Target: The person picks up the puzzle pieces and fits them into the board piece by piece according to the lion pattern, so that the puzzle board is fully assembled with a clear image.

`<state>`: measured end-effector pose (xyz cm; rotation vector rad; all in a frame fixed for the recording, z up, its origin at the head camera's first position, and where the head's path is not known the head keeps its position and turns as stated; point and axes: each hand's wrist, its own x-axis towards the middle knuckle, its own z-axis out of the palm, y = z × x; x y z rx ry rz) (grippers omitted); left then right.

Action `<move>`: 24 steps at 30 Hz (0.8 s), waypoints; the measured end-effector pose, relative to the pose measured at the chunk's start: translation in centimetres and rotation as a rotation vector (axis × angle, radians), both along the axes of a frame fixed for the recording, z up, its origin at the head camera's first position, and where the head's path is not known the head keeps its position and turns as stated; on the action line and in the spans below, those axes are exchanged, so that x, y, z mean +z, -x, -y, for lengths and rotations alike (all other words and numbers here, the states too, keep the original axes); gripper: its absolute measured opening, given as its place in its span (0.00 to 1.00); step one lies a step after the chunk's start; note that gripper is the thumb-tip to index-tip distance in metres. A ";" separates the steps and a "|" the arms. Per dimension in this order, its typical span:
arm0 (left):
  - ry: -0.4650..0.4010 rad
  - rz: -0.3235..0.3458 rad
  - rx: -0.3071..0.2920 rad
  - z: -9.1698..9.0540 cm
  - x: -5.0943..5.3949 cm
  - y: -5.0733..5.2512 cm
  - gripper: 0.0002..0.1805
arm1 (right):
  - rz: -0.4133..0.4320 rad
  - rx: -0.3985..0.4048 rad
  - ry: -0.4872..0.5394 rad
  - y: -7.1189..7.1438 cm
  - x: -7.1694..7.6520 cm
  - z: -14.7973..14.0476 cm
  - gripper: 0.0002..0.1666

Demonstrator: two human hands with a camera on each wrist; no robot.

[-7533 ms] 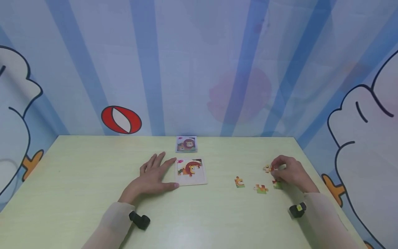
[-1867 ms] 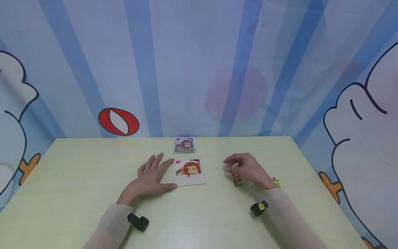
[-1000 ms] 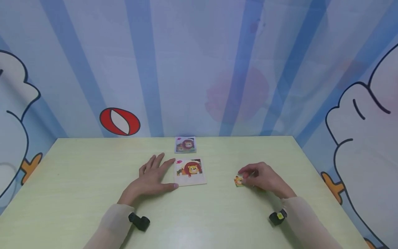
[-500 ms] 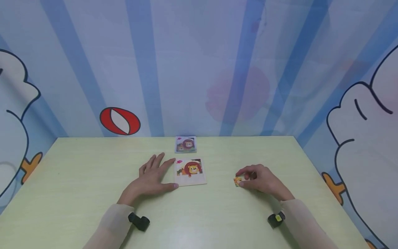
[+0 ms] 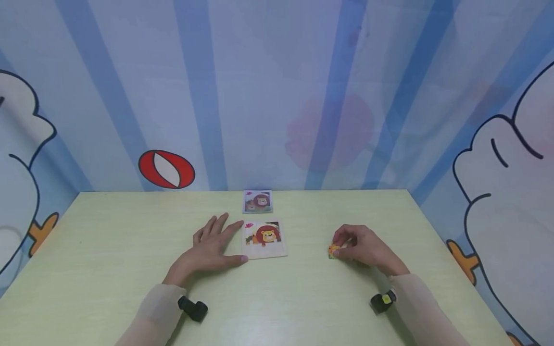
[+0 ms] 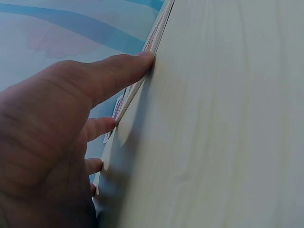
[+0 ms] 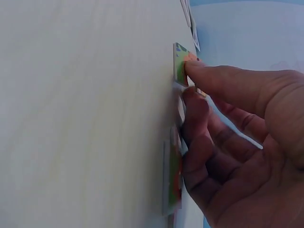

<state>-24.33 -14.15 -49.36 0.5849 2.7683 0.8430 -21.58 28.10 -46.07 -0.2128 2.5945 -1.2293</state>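
While the flat, square white board (image 5: pixel 265 251) is touched by the spread left hand (image 5: pixel 212 249), its lion picture (image 5: pixel 267 234) is filled above, its bottom strip bare; to its right, an orange-and-green jigsaw piece (image 5: pixel 333 251) is pinched by the right hand (image 5: pixel 365 247), another unplaced piece (image 7: pixel 174 178) left on the pale tabletop (image 5: pixel 303 298).

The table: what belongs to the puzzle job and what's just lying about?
Part of the job:
puzzle board, partly filled
puzzle piece, in the right-hand grip
another piece, close to that grip in the right wrist view
lion picture behind the board, probably the reference

Not part:
wrist cameras, worn
printed backdrop
Nothing loose looks unrelated.
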 end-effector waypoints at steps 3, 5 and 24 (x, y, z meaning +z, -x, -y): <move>-0.001 0.004 0.004 0.0 -0.6 0.4 0.54 | 0.012 0.000 0.005 0.2 0.1 0.1 0.11; -0.002 0.007 0.005 0.1 -0.8 0.5 0.54 | 0.017 0.002 0.014 0.3 0.2 0.1 0.10; 0.006 0.013 0.013 -0.1 -0.5 0.4 0.54 | -0.065 -0.001 0.091 2.4 2.0 2.3 0.19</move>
